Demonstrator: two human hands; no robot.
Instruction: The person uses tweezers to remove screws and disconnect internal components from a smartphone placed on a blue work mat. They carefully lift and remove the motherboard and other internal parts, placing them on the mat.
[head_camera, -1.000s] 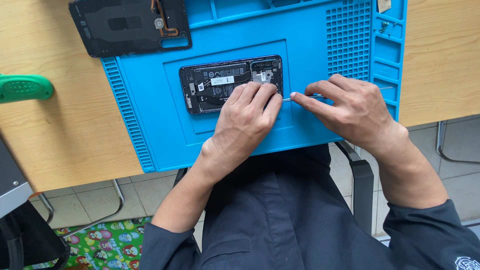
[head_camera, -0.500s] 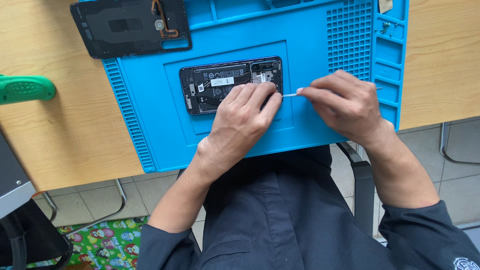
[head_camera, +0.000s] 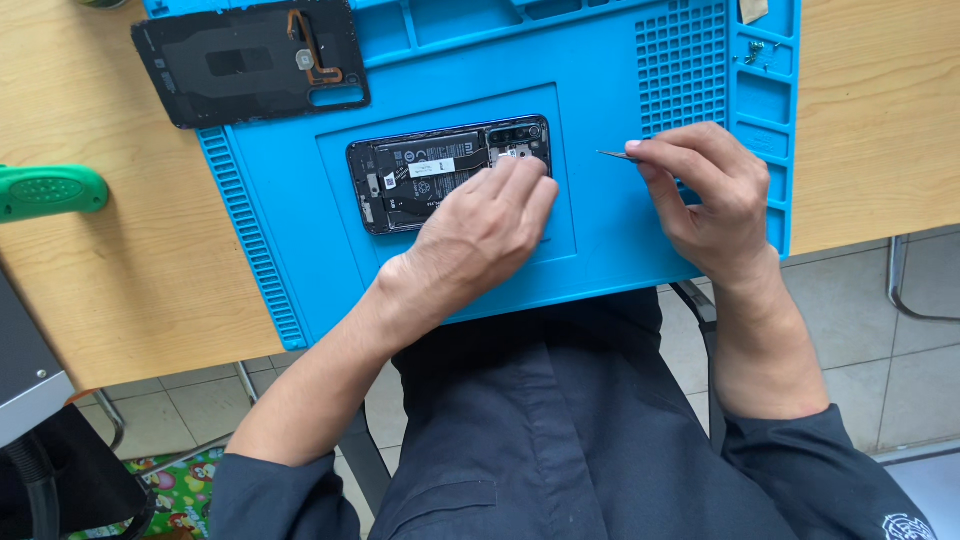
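On the blue mat (head_camera: 600, 230), the left hand (head_camera: 485, 235) presses flat on the opened phone (head_camera: 430, 175) (white rectangular label inside) while the right hand (head_camera: 705, 190) pinches thin tweezers (head_camera: 615, 155) just beside it.

View: one head camera, above the blue work mat (head_camera: 300, 200)
Facing: straight down, mat's far edge at the top
Nearness: close, mat fills the upper half
Shared: no second view

The pale wooden surface (head_camera: 120, 270) carries a blue work mat (head_camera: 600, 240) reaching its near edge, a black back cover (head_camera: 250, 60) overlapping the mat's far-left corner, and a green tool handle (head_camera: 50, 190) at the left edge.
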